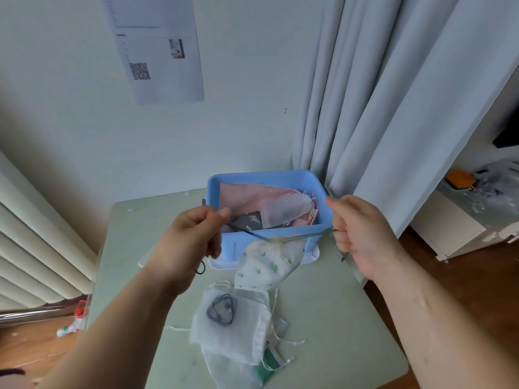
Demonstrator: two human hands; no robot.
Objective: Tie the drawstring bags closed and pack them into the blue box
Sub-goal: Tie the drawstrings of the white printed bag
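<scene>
Now the bag (267,265) hangs mouth-up from its level, taut drawstring (320,233).

The pale green bench (323,318) fills the lower middle of the frame, its far edge against the wall. At its far end, in the centre of the frame, stands the blue box (264,175), resting on a flat white piece (312,255) that shows under its near wall. Nearer, lower centre, a white mesh bag (247,332) with a dark coiled cable (222,308) inside overlaps a second sheer bag (236,373), with loose white strings (175,329) trailing around them.
</scene>
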